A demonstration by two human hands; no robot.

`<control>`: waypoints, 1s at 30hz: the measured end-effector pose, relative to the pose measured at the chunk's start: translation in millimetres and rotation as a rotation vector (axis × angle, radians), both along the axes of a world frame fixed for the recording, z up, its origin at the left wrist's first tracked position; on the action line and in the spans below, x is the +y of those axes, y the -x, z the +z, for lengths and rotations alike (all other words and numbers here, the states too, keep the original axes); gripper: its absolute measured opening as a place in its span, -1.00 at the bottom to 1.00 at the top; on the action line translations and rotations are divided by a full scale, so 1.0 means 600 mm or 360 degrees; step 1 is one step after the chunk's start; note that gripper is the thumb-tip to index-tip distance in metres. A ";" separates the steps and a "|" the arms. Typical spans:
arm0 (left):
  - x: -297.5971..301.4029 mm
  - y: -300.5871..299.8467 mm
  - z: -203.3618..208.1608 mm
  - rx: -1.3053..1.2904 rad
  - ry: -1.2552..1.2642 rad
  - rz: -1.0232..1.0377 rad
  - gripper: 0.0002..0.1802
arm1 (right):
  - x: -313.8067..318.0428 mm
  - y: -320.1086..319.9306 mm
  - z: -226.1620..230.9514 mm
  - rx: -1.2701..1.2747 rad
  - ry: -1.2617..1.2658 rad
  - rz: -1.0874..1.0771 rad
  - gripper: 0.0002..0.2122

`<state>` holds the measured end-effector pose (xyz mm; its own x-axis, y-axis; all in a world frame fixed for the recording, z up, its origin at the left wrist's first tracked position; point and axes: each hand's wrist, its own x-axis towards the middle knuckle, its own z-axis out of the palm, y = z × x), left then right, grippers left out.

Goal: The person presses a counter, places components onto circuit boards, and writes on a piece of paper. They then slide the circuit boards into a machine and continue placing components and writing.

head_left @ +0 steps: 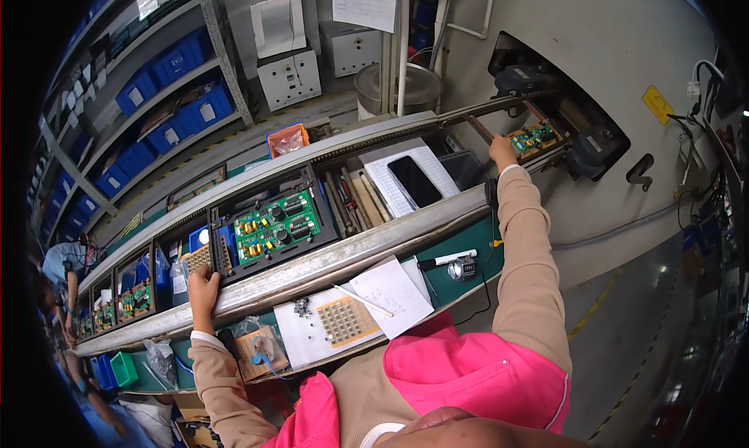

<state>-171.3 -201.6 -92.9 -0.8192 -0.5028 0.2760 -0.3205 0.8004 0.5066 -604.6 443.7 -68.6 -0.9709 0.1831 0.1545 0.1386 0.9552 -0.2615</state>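
Note:
On the left, my left hand [204, 290] is closed at the lower edge of a tan perforated board [200, 258], beside a black carrier frame; the fingertips are partly hidden. That black frame [331, 228] bears green circuit boards [275, 225] with yellow and black parts. My right arm stretches far to the right, where my right hand [502, 151] is closed on the near left side of another carrier frame [524, 153]. A green circuit board [533, 138] sits in that frame, beside the dark opening of a machine.
A metal rail [367, 237] runs along the conveyor. Between its rails lie a phone [415, 180], papers and tools. Nearer me are a tan tray of small parts [343, 323], paper sheets [394, 296] and a marker [449, 259]. Other people work at far left.

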 end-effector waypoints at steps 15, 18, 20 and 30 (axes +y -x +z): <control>0.045 0.030 0.029 -0.0193 0.0071 -0.0138 -0.70 | -0.107 -0.415 0.096 -0.0502 0.0941 0.1245 -0.74; 0.068 0.041 0.030 -0.0249 0.0176 -0.0188 -0.70 | -0.134 -0.473 0.066 -0.0677 0.1192 0.1246 -0.76; 0.087 0.051 0.031 -0.0235 0.0083 -0.0326 -0.70 | -0.156 -0.497 0.054 -0.0638 0.1198 0.1279 -0.76; 0.194 0.106 0.048 -0.0326 -0.0057 -0.0635 -0.69 | -0.276 -0.554 0.027 -0.0505 0.1232 0.1722 -0.81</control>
